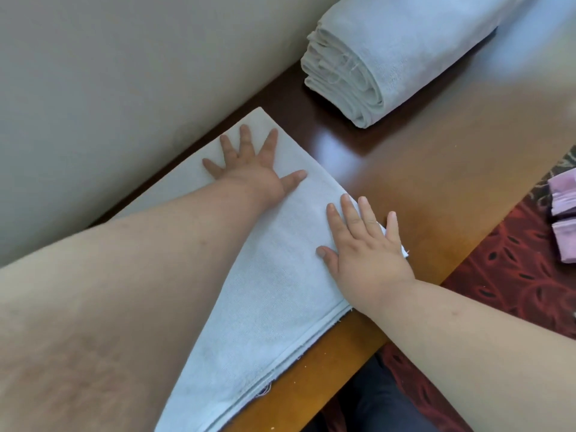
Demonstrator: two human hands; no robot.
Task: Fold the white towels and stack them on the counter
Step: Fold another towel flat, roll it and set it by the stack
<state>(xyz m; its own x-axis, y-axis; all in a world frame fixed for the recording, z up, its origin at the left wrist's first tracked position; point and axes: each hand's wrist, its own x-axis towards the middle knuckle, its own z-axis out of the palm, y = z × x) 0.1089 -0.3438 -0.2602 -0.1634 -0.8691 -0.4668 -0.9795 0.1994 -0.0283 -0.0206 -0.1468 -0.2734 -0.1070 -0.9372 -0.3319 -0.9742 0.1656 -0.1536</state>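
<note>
On the worktop (436, 169), we press the folded towel (280, 275) flat with both hands, left hand (249, 169) and right hand (364, 247), fingers spread wide; next, we judge, carry it to the stack (389, 57).

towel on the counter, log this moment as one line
left hand flat on towel | right hand flat at its edge | folded stack behind | counter

A white towel (280, 291) lies flat on the brown wooden counter (436, 169), folded into a long band that runs along the wall side, its hemmed edges layered on the near side. Farther along the counter sits a stack of folded white towels (389, 57), their layered edges facing the flat towel
</note>
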